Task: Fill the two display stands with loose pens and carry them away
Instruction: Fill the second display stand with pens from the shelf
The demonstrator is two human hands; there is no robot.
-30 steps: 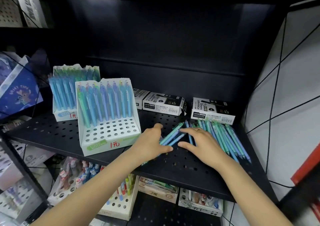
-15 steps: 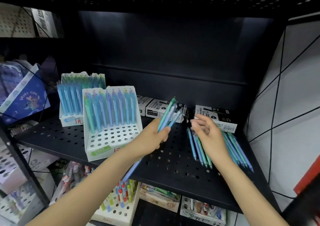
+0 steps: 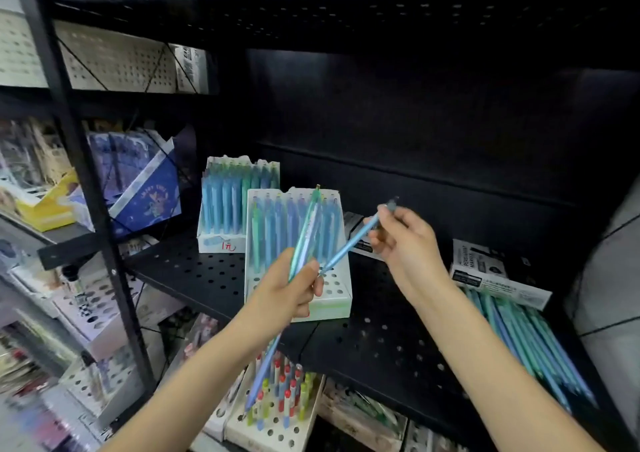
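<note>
I see my left hand [image 3: 289, 294] at centre, fingers curled around a bundle of pens [image 3: 304, 235] that points up toward 12 o'clock. My right hand [image 3: 403, 235], at 2 o'clock from it, pinches one blue pen [image 3: 349, 243] by its top end; the tip slants down to 8 o'clock, near my left thumb. Behind them on the black shelf [image 3: 374, 340] stands a white stand [image 3: 299, 240], its front holes bare; a second stand [image 3: 235, 202] sits at its 10 o'clock. Loose pens [image 3: 530, 340] lie at 4 o'clock.
</note>
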